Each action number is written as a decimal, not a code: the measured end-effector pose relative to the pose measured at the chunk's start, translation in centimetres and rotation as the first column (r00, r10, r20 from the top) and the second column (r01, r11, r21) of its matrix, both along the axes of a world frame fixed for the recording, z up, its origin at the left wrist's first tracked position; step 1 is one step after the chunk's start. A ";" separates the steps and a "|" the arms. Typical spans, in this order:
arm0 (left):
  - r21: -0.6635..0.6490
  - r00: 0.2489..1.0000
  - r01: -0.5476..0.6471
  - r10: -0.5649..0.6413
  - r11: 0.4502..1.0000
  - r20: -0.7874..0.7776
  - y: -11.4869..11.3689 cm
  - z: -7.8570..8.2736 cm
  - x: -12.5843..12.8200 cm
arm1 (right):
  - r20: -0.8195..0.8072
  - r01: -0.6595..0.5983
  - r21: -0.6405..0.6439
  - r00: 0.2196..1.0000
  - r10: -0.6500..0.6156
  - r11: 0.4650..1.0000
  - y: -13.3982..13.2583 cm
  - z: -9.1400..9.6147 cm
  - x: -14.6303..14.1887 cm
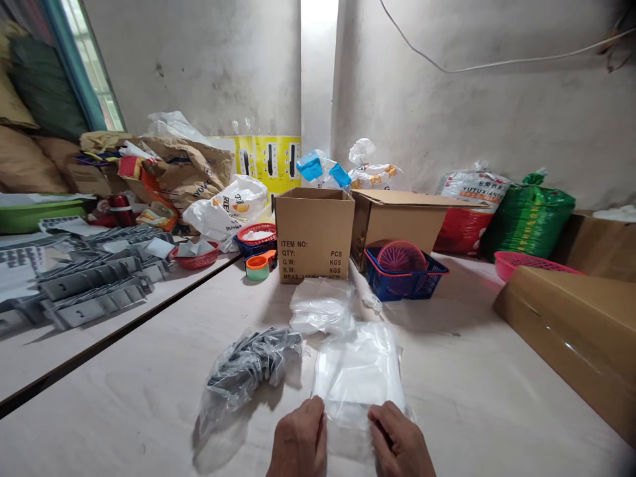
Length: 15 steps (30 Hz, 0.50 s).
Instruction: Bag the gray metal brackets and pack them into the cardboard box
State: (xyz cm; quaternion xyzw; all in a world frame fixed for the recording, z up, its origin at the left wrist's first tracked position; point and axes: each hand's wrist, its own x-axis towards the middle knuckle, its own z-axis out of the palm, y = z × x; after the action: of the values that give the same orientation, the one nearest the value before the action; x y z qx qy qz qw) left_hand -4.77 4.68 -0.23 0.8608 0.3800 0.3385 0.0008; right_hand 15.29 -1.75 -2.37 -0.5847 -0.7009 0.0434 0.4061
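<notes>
Left hand [298, 440] low in the view, back upward, fingers curled down at the near left edge of a clear, flat plastic bag [358, 374]. Right hand [400, 440] at the bag's near right edge, likewise back upward and curled, the two hands apart with the bag between them. Neither hand spread flat, and no pressing together (any pinch on the film impossible to tell, the fingertips being hidden).

The bag flat on a pale, scuffed wooden tabletop [462, 391], directly in front of both hands. Just left of it, a clear plastic bag of dark grey parts [248, 364]; just beyond it, a folded bundle of clear plastic film [322, 306].

Farther along the tabletop, a closed-flap brown cardboard carton printed with "ITEM NO:" [314, 232] beside an open brown cardboard box [397, 222]. In front of the open box, a blue plastic mesh basket [427, 281] holding a round pink plastic strainer [401, 257]. Beside the carton, a stacked orange and green plastic cup set [258, 266]. On the right, a large brown cardboard box on its side [561, 331] and a pink plastic mesh tray [527, 264]. On the neighbouring table, rows of grey moulded plastic pieces [89, 285].
</notes>
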 end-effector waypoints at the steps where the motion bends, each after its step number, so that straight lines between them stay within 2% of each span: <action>1: 0.001 1.000 -0.001 0.001 1.000 -0.008 0.0 0.0 0.0 | -0.006 0.006 0.006 1.000 -0.006 1.000 0.0 0.0 0.0; 15: 0.038 1.000 -0.001 0.000 0.999 0.011 0.2 -0.4 0.1 | 0.007 -0.006 0.002 1.000 0.006 1.000 0.1 -0.3 0.2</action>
State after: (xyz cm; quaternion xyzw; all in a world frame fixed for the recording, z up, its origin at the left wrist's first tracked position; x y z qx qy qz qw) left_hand -4.71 4.86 -0.65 0.8586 0.3737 0.3505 -0.0136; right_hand 15.47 -1.67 -2.64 -0.5821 -0.7043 0.0418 0.4041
